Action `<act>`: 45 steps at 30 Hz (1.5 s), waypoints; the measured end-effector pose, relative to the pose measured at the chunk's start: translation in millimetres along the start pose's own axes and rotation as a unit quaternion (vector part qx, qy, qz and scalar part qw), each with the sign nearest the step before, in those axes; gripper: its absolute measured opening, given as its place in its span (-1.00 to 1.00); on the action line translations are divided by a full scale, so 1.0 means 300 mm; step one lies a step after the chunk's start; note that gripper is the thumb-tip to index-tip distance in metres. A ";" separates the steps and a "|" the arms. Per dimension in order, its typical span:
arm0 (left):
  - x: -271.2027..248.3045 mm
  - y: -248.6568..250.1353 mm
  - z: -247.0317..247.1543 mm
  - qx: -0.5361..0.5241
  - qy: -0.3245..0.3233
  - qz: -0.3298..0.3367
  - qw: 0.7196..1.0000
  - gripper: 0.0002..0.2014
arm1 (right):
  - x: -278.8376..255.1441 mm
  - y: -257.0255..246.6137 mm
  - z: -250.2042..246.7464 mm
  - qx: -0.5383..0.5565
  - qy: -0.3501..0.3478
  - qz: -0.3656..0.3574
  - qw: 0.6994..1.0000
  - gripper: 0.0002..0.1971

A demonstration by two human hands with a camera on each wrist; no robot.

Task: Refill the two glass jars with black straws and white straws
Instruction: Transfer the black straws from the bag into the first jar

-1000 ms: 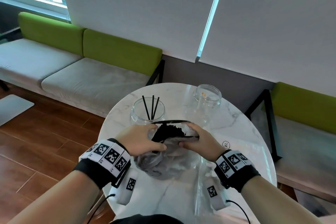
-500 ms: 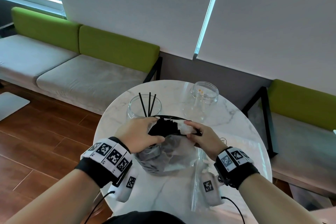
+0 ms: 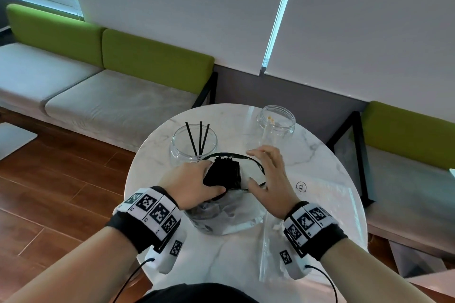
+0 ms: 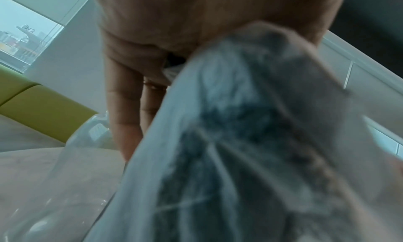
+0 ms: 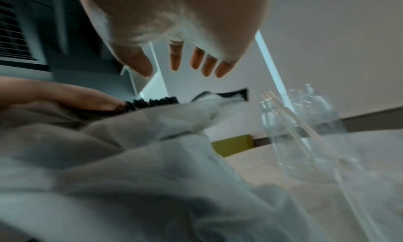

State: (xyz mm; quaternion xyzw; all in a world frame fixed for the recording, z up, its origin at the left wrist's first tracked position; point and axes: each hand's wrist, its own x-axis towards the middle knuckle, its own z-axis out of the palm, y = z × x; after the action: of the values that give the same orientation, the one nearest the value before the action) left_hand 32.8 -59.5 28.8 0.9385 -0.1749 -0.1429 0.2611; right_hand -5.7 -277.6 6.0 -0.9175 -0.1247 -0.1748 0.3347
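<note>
My right hand (image 3: 267, 179) is letting go of the plastic bag (image 3: 221, 219), fingers now spread; left hand (image 3: 194, 183) is gripping the black straws (image 3: 225, 171), bundle freed for the jar (image 3: 194, 141) just beyond.

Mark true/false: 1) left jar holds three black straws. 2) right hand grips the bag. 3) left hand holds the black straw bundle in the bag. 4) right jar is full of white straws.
1) True: the left jar holds three black straws.
2) False: the right hand is open, fingers spread by the bag.
3) True: the left hand grips the bundle.
4) False: the right jar holds only a few pale straws.
</note>
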 end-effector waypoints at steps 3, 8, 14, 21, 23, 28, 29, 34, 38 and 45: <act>0.000 0.001 -0.007 -0.009 -0.014 0.011 1.000 -0.30 | 0.026 -0.051 0.016 0.004 -0.094 -0.038 0.995 -0.31; -0.031 -0.009 -0.064 -0.030 -0.052 0.018 0.998 -0.07 | 0.079 -0.062 0.025 0.048 -0.180 0.005 0.983 -0.05; -0.070 -0.011 -0.104 -0.099 -0.147 0.073 0.981 -0.01 | 0.088 -0.029 0.107 0.011 -0.230 -0.055 0.972 -0.08; -0.066 -0.027 -0.088 -0.099 -0.105 0.076 0.987 -0.22 | 0.112 -0.044 0.108 -0.099 -0.194 -0.106 0.970 -0.19; -0.065 -0.022 -0.094 -0.097 -0.095 0.076 0.988 -0.39 | 0.117 -0.044 0.108 -0.107 -0.192 -0.127 0.967 -0.26; -0.055 -0.027 -0.082 -0.080 -0.072 0.051 0.993 -0.53 | 0.116 -0.027 0.105 -0.087 -0.180 -0.186 0.962 -0.42; -0.052 -0.028 -0.078 -0.081 -0.066 0.049 0.993 -0.54 | 0.115 -0.023 0.103 -0.090 -0.177 -0.192 0.961 -0.44; -0.039 -0.026 -0.068 -0.088 -0.046 0.035 0.994 -0.52 | 0.108 0.001 0.088 -0.118 -0.165 -0.221 0.954 -0.56; -0.024 -0.031 -0.054 -0.099 -0.015 -0.002 0.995 -0.68 | 0.125 0.042 0.019 -0.102 -0.068 -0.167 0.978 -0.69; -0.004 -0.023 -0.045 -0.111 0.016 -0.015 0.994 -0.80 | 0.080 0.103 -0.023 -0.093 -0.063 -0.082 0.990 -0.65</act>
State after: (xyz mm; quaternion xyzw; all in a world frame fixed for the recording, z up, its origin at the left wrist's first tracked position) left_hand 38.1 -47.5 36.4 0.9084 -0.1398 -0.1500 0.3643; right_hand 25.2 -302.4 3.0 -0.9406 -0.2031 -0.1546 0.2241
